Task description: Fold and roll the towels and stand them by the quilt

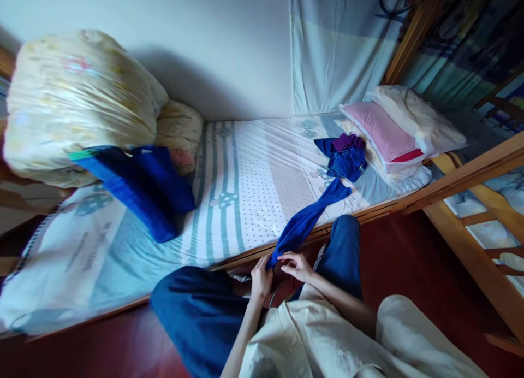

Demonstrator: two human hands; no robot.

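A long, narrow piece of blue cloth (301, 222) runs from my hands over the bed's front edge to the small heap. Its kind is unclear. My left hand (262, 278) is closed on its near end, in front of my lap. Beside it, my right hand (297, 266) has its fingers partly stretched and apart, the fingertips at the cloth's edge. Past the far end lies a crumpled heap of dark blue clothes (346, 162) with a purple cloth (347, 142) on top. Folded blue garments (141, 189) lie to the left on the bed.
The bed (257, 173) has a striped, dotted sheet and a wooden front rail. A bulky yellowish bedding bundle (82, 105) stands at left. A pink pillow (380, 129) and a pale pillow (417, 116) lie at right, by a wooden frame (462, 176). A curtain (327, 50) hangs behind.
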